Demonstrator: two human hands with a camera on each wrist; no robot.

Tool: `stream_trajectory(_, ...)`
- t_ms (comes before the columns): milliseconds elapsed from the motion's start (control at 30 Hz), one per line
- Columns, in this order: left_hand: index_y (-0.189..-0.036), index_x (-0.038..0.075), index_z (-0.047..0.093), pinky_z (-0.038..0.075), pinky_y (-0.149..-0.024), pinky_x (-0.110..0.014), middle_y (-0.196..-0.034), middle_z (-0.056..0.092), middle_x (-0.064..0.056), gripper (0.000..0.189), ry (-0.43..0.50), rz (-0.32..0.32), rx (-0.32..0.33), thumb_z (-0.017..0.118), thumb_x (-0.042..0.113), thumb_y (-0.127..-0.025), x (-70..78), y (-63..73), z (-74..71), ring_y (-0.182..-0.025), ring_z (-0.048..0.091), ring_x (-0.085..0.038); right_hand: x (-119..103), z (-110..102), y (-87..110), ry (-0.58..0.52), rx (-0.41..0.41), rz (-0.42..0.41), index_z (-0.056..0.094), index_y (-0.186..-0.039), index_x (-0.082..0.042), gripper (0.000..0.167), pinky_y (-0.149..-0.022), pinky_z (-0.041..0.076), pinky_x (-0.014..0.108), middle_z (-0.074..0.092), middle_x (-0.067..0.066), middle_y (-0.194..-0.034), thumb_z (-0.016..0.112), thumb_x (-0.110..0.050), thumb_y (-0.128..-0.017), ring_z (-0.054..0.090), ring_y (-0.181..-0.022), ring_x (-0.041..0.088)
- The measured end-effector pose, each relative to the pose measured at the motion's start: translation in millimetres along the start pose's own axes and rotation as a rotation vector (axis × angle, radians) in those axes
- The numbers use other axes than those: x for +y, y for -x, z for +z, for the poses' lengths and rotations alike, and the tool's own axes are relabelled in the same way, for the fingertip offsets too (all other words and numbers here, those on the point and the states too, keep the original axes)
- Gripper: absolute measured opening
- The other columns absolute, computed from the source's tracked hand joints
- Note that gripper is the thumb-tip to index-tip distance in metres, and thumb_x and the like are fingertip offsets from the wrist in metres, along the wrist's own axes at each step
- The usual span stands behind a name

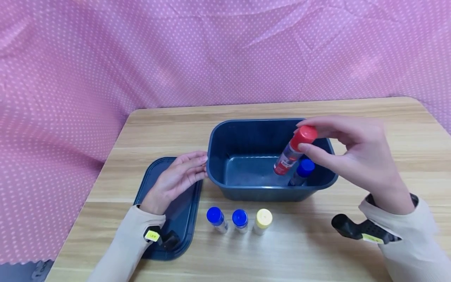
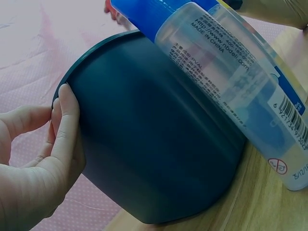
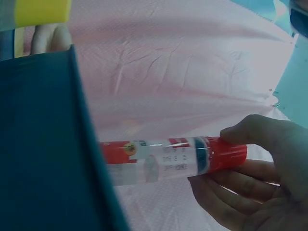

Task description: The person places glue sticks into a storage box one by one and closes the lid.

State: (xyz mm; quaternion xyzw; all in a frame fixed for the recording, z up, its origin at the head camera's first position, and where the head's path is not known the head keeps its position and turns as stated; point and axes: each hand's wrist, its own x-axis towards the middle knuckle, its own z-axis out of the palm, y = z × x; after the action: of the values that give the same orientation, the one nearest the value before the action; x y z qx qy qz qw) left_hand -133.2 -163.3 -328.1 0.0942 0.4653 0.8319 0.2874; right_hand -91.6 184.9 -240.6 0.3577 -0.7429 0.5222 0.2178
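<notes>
My right hand (image 1: pixel 356 150) pinches the red cap of a glue stick (image 1: pixel 289 156) between thumb and fingers, holding it tilted over the right part of a dark blue bin (image 1: pixel 271 194). Beneath it, a blue-capped glue stick (image 1: pixel 303 169) stands in the bin's right end. At the opposite end, the fingers of my left hand (image 1: pixel 177 176) touch the bin by its rim, loosely bent; the left wrist view shows fingertips (image 2: pixel 67 98) against the outer wall. The right wrist view shows the red-and-white printed tube (image 3: pixel 163 161), its lower end hidden behind the bin wall.
Two blue-capped tubes (image 1: pixel 215 216) (image 1: pixel 240 219) and one yellow-capped tube (image 1: pixel 263 219) stand in a row before the bin. A dark blue lid (image 1: pixel 190 219) lies on the wooden table (image 1: pixel 116 180), partly under my left forearm. Pink dotted cloth (image 1: pixel 225 55) hangs behind.
</notes>
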Motion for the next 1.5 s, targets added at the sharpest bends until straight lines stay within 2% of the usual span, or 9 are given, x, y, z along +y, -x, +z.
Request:
stream_trajectory(100, -0.105, 0.003, 0.068, 0.056, -0.079, -0.026, -0.093, 0.068, -0.008, 0.023, 0.003, -0.003, 0.000, 0.046, 0.001, -0.101, -0.1, -0.3, 0.9, -0.082, 0.064, -0.016, 3, 3, -1.0, 0.166, -0.046, 0.038, 0.071, -0.102, 0.001, 0.044, -0.078, 0.053, 0.016, 0.072, 0.007, -0.093, 0.082, 0.015, -0.062, 0.069, -0.081, 0.008)
stream_trajectory(200, -0.105, 0.004, 0.068, 0.056, -0.080, -0.026, -0.093, 0.067, -0.007, 0.023, 0.011, -0.008, -0.003, 0.046, 0.001, -0.101, -0.6, -0.3, 1.4, -0.082, 0.064, -0.015, 7, 6, -1.1, 0.220, -0.090, 0.067, 0.072, -0.103, -0.004, 0.046, -0.075, 0.053, 0.014, 0.073, 0.002, -0.091, 0.084, 0.012, -0.062, 0.069, -0.081, 0.003)
stream_trajectory(333, -0.106, 0.003, 0.067, 0.056, -0.080, -0.026, -0.093, 0.067, -0.007, 0.022, 0.017, -0.008, -0.007, 0.046, 0.002, -0.101, -0.7, -0.2, 1.0, -0.083, 0.064, -0.015, 13, 10, -1.0, 0.252, -0.163, 0.121, 0.071, -0.102, -0.008, 0.039, -0.074, 0.053, 0.014, 0.073, -0.004, -0.089, 0.083, 0.005, -0.068, 0.068, -0.079, 0.002)
stream_trajectory(567, -0.106, 0.003, 0.068, 0.056, -0.080, -0.026, -0.093, 0.067, -0.007, 0.023, 0.026, -0.008, 0.002, 0.045, 0.002, -0.101, -0.6, -1.2, 0.0, -0.082, 0.064, -0.015, 27, 15, -1.2, 0.295, -0.272, 0.170, 0.069, -0.102, -0.007, 0.029, -0.074, 0.053, 0.014, 0.072, -0.002, -0.091, 0.080, -0.001, -0.076, 0.069, -0.081, 0.008)
stream_trajectory(700, -0.106, 0.003, 0.067, 0.056, -0.079, -0.026, -0.092, 0.067, -0.007, 0.022, 0.037, -0.008, 0.002, 0.046, 0.002, -0.101, -1.4, -1.7, 0.3, -0.082, 0.063, -0.015, 32, 18, -0.2, 0.305, -0.315, 0.200, 0.069, -0.103, -0.005, 0.028, -0.074, 0.056, 0.022, 0.072, 0.000, -0.093, 0.079, -0.002, -0.077, 0.070, -0.083, 0.013)
stream_trajectory(800, -0.106, 0.003, 0.067, 0.056, -0.079, -0.026, -0.092, 0.067, -0.007, 0.022, 0.037, -0.012, 0.007, 0.045, 0.002, -0.101, -1.9, -1.4, 0.8, -0.082, 0.063, -0.015, 36, 21, 0.5, 0.305, -0.340, 0.217, 0.068, -0.103, -0.004, 0.027, -0.075, 0.057, 0.030, 0.072, 0.002, -0.093, 0.078, 0.000, -0.078, 0.070, -0.084, 0.016)
stream_trajectory(933, -0.106, 0.001, 0.067, 0.056, -0.079, -0.026, -0.093, 0.067, -0.008, 0.023, 0.039, -0.013, 0.017, 0.044, 0.001, -0.101, -1.6, -1.2, 1.6, -0.082, 0.063, -0.016, 40, 24, 1.1, 0.322, -0.371, 0.226, 0.068, -0.102, -0.003, 0.026, -0.075, 0.058, 0.035, 0.071, 0.003, -0.092, 0.077, 0.001, -0.078, 0.070, -0.084, 0.017)
stream_trajectory(1500, -0.107, 0.001, 0.067, 0.056, -0.080, -0.027, -0.093, 0.067, -0.008, 0.020, 0.051, -0.010, 0.016, 0.047, 0.002, -0.100, 0.2, 0.5, 1.3, -0.082, 0.064, -0.016, 51, 33, 1.3, 0.407, -0.404, 0.205, 0.067, -0.097, -0.002, 0.023, -0.073, 0.058, 0.036, 0.071, 0.003, -0.086, 0.078, -0.001, -0.077, 0.070, -0.081, 0.017)
